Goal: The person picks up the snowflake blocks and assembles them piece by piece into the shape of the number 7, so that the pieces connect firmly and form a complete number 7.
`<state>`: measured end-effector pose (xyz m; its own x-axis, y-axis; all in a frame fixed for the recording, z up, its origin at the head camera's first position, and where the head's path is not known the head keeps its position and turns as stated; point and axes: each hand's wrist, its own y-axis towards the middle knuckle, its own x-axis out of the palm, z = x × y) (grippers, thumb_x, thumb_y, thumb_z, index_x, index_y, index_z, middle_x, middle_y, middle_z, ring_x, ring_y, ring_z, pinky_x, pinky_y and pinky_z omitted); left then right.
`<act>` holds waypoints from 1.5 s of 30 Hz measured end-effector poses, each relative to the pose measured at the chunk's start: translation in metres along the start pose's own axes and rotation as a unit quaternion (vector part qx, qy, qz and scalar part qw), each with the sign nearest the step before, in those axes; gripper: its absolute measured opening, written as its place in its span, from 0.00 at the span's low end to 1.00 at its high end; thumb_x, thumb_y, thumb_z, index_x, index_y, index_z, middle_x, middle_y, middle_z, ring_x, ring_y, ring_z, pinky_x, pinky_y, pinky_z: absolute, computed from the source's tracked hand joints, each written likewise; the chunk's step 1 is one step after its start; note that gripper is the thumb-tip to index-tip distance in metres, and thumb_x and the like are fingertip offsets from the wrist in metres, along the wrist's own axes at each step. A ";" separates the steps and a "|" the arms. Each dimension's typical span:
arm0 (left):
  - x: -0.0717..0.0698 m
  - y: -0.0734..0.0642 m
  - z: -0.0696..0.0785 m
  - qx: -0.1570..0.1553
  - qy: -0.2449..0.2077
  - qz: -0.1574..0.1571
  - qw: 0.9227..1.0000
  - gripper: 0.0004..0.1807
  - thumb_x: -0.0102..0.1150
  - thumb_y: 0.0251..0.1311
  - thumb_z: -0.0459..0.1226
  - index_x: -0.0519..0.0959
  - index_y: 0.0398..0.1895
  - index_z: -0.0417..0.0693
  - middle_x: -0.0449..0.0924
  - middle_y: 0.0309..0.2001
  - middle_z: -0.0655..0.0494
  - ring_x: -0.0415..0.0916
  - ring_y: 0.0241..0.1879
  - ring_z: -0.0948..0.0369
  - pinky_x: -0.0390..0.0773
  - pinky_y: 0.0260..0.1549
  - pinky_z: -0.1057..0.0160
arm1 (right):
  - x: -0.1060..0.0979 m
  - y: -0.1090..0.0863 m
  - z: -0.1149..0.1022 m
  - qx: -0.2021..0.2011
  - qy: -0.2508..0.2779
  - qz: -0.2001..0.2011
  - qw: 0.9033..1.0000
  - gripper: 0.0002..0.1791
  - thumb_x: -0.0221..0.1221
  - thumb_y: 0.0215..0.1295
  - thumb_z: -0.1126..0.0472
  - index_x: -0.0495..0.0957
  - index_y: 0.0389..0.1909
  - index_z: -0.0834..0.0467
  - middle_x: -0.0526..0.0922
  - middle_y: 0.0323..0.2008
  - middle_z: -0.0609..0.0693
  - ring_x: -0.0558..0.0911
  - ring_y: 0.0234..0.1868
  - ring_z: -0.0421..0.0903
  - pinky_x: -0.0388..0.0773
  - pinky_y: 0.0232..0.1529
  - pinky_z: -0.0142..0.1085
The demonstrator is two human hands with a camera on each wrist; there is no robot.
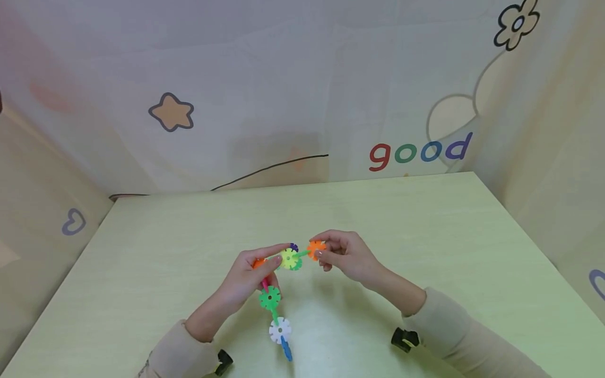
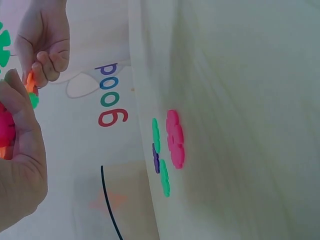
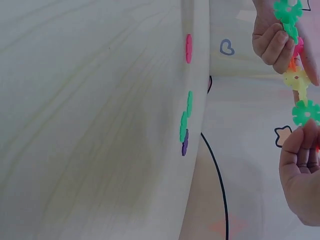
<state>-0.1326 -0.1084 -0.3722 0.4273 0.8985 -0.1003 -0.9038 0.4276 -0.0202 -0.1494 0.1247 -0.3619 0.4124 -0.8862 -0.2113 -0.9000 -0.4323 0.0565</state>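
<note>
A chain of notched, flower-shaped plastic discs runs between both hands above the table. My left hand (image 1: 243,275) pinches it near an orange disc (image 1: 259,263), thumb in front. Below that hand hang a pink disc (image 1: 265,285), a green disc (image 1: 274,302), a white disc (image 1: 275,335) and a blue disc (image 1: 286,349) seen edge-on. To the right of the left thumb is a yellow disc (image 1: 285,262), joined by an edge-on green disc (image 1: 302,253) to an orange disc (image 1: 314,248). My right hand (image 1: 352,257) pinches that orange disc between thumb and fingers.
Loose discs lie on the pale tabletop (image 1: 402,220): a pink disc (image 2: 175,140), a purple disc (image 2: 156,159) and green discs (image 2: 165,178), seen in both wrist views. Behind the table hangs a printed cloth (image 1: 283,79), with more cloth at either side.
</note>
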 end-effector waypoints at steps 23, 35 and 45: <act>0.001 -0.001 0.000 0.008 -0.006 -0.003 1.000 0.22 0.54 0.61 0.38 0.71 0.59 0.43 0.75 0.14 0.52 0.75 0.15 0.59 0.72 0.16 0.70 | 0.007 0.002 0.000 -0.029 -0.004 0.029 0.999 0.14 0.56 0.59 0.73 0.77 0.46 0.69 0.78 0.24 0.56 0.74 0.22 0.45 0.76 0.27 0.31; 0.001 0.001 -0.001 -0.021 -0.014 0.001 1.000 0.24 0.52 0.63 0.39 0.67 0.61 0.41 0.75 0.16 0.52 0.74 0.16 0.61 0.74 0.18 0.70 | 0.002 0.003 0.002 -0.040 -0.018 0.014 0.999 0.16 0.55 0.61 0.71 0.74 0.50 0.67 0.77 0.25 0.56 0.74 0.24 0.46 0.76 0.29 0.32; 0.001 0.001 0.002 -0.050 -0.033 -0.019 0.998 0.24 0.47 0.66 0.43 0.65 0.63 0.42 0.76 0.20 0.52 0.74 0.19 0.62 0.76 0.21 0.69 | 0.002 0.005 0.004 -0.019 -0.002 0.050 0.999 0.14 0.57 0.59 0.70 0.71 0.46 0.67 0.78 0.24 0.58 0.75 0.24 0.46 0.77 0.31 0.33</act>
<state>-0.1327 -0.1065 -0.3706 0.4587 0.8880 -0.0328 -0.8835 0.4519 -0.1231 -0.1532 0.1214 -0.3664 0.3200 -0.9246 -0.2066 -0.9307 -0.3476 0.1142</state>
